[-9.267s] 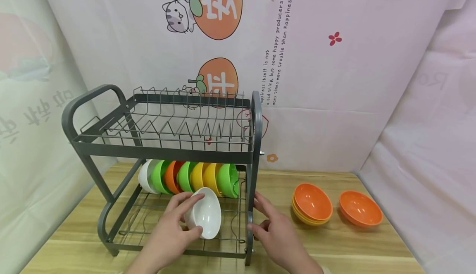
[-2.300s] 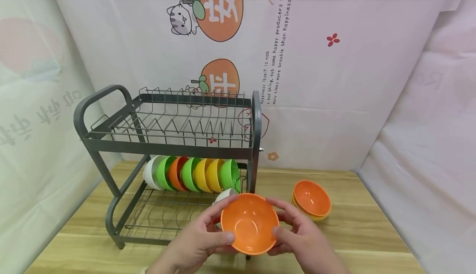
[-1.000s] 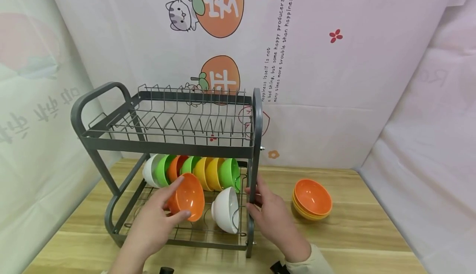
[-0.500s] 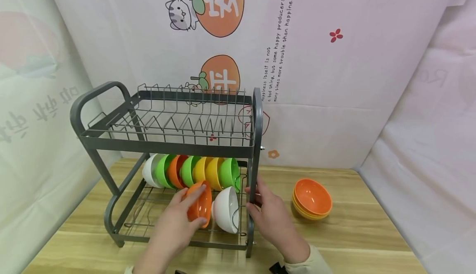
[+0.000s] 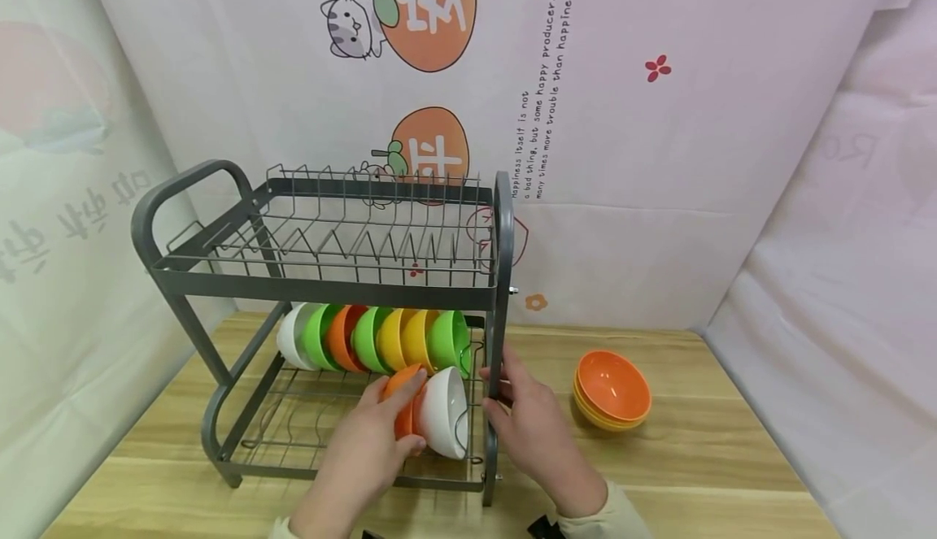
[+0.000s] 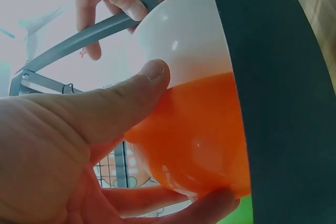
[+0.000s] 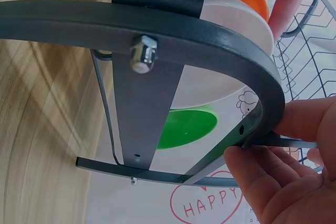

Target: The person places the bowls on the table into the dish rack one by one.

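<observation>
On the lower tier of the dark grey dish rack [image 5: 329, 285], my left hand [image 5: 373, 437] grips an orange bowl [image 5: 405, 409] tipped on its side. Thumb and fingers span its outside in the left wrist view, where the orange bowl [image 6: 194, 135] sits against a white bowl [image 6: 184, 32]. That white bowl [image 5: 444, 413] stands on edge at the tier's right end. My right hand [image 5: 538, 429] holds the rack's right side post; in the right wrist view its thumb and fingers pinch the curved frame [image 7: 270, 93].
Behind, a row of white, green, orange and yellow bowls [image 5: 391, 340] stands on edge. The rack's upper tier has wire dividers [image 5: 337, 242]. Right of the rack, an orange bowl [image 5: 613, 386] tops a small stack on the wooden table [image 5: 695, 458]. Printed cloth [image 5: 622, 157] hangs behind.
The white bowl was set at the lower tier's right end, and the lone orange bowl left the table. My left hand has since moved it right, against the white bowl. My right hand keeps the post.
</observation>
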The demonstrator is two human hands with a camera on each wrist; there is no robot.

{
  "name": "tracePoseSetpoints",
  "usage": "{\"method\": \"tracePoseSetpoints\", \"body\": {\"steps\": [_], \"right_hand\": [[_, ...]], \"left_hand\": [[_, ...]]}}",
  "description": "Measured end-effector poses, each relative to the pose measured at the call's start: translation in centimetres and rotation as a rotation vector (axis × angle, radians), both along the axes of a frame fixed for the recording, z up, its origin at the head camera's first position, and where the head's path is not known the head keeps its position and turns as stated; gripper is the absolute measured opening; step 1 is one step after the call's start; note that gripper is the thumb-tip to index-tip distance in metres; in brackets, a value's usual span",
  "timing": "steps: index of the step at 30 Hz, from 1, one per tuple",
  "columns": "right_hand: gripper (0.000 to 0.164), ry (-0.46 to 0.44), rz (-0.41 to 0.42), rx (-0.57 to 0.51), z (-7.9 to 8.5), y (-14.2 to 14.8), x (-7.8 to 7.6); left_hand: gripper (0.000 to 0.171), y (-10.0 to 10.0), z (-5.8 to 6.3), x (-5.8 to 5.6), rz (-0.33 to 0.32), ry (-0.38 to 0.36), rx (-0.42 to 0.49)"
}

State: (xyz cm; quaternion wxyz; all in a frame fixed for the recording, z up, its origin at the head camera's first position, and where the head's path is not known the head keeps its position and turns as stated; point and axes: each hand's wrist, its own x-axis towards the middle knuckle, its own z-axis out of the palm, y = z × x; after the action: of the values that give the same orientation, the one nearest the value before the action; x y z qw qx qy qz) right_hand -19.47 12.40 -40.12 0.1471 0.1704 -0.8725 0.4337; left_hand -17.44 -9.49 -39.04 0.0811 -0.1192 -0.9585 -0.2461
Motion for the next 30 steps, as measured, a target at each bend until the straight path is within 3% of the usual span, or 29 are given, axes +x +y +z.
{"method": "tracePoseSetpoints", "body": {"steps": [15, 25, 30], "right_hand": [[0.079, -0.021, -0.009, -0.009, -0.02, -0.18, 0.07], [0.075, -0.035, -0.016, -0.020, 0.04, -0.28, 0.10], [0.083, -0.075, 0.029, -0.025, -0.02, 0.36, 0.28]], "left_hand": [[0.080, -0.34, -0.19, -0.81, -0.012, -0.151, 0.102], [0.082, -0.53, -0.31, -0.83, 0.002, -0.169, 0.128], [0.083, -0.65, -0.71, -0.99, -0.020, -0.170, 0.129]]}}
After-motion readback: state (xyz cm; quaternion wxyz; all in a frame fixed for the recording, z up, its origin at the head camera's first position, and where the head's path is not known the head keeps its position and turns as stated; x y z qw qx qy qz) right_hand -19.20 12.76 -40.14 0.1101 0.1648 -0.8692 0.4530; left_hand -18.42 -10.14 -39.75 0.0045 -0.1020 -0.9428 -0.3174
